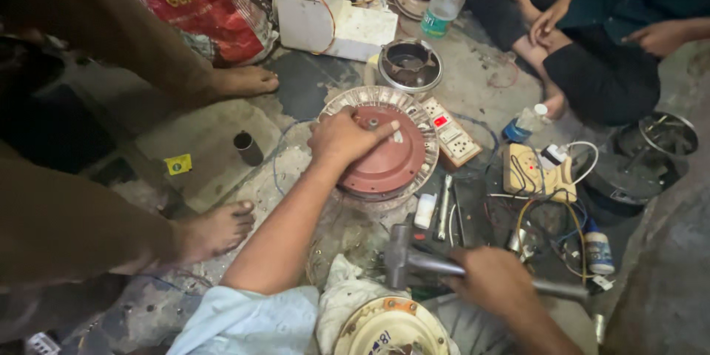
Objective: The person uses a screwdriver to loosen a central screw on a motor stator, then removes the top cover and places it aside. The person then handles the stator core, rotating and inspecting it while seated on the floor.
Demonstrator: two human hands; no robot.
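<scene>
My left hand [346,137] rests on top of a round reddish-brown motor housing [396,166], fingers curled by the short metal shaft [372,123] at its centre. The housing sits inside a pale ribbed ring [340,102] on the floor. My right hand [494,279] grips the handle of a grey metal hammer [400,253], whose head points toward the housing, a little apart from it. A cream round cover [388,329] lies just below, near my lap, on a white cloth [336,292].
A person's bare feet [218,229] stand at the left. Another person sits cross-legged at the top right [592,59]. Around the housing lie a switch board [451,132], a cream socket box [534,171] with tangled wires, a plastic bottle [445,4], a white block [325,11] and a dark tube [248,148].
</scene>
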